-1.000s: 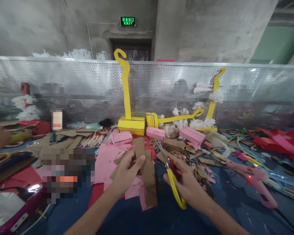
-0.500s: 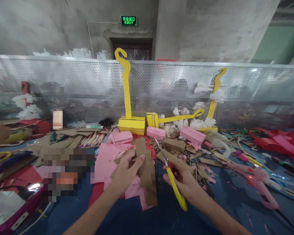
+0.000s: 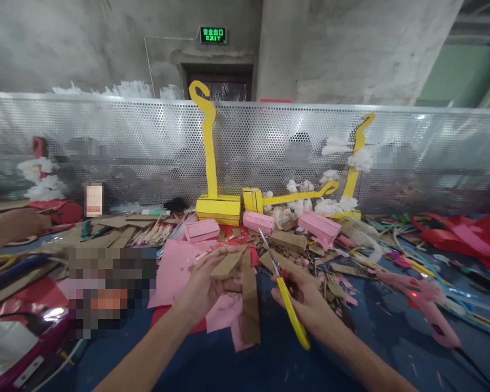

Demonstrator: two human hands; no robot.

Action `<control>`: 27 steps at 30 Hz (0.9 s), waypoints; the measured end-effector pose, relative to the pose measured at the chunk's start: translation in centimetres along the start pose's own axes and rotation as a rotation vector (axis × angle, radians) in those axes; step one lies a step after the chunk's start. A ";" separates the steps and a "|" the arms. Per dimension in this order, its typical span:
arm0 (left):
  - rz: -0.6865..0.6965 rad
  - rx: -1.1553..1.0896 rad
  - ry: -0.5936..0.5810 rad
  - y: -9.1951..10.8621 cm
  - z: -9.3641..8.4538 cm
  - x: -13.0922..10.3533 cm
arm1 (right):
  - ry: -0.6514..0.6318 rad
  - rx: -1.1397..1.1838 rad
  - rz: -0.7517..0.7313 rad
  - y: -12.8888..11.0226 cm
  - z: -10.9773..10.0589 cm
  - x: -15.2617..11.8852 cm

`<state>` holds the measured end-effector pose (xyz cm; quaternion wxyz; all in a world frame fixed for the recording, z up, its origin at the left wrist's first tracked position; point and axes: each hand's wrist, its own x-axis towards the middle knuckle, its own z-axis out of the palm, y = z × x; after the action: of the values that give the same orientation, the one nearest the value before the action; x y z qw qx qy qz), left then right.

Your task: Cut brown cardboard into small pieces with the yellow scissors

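My left hand (image 3: 206,280) is closed on a piece of brown cardboard (image 3: 227,263), which lies tilted across its fingers. A longer cardboard strip (image 3: 251,299) stands out just right of that hand, over pink paper (image 3: 224,314). My right hand (image 3: 304,296) holds scissors (image 3: 291,310) with yellow-edged handles, the blades pointing up and away. Beyond both hands lie pink-covered blocks (image 3: 259,222) and a yellow box (image 3: 218,208) with a tall yellow hooked strip (image 3: 209,147) standing on it.
Cardboard scraps (image 3: 289,240) lie beyond the right hand. A pink glue gun (image 3: 430,299) with a lit red light rests at the right. Another person's arm (image 3: 12,231) reaches in at the far left. A perforated metal panel (image 3: 147,141) runs along the back.
The cardboard in my left hand has turned from upright to a slant, apart from the longer strip. At the far left the other person's arm has come further in.
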<state>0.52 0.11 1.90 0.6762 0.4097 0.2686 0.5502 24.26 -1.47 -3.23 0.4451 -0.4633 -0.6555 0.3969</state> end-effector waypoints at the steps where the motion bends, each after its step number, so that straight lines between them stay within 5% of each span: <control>1: -0.012 -0.029 -0.012 0.1 0.1 0.0 | -0.001 0.008 0.003 -0.5 0.0 -0.1; 9: 0.020 0.197 -0.066 -0.8 -0.4 0.2 | -0.006 -0.041 -0.024 -2.2 0.0 -0.5; 15: 0.146 0.475 0.061 -1.0 -0.9 0.6 | -0.068 0.002 0.017 -1.6 0.2 -0.6; 27: 0.191 0.530 0.062 -1.0 -1.0 0.7 | -0.054 0.016 -0.003 -1.0 0.1 -0.4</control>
<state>0.41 0.93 0.60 0.4821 0.5786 0.3840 0.5342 23.94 -2.15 -2.45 0.4316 -0.4480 -0.6648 0.4136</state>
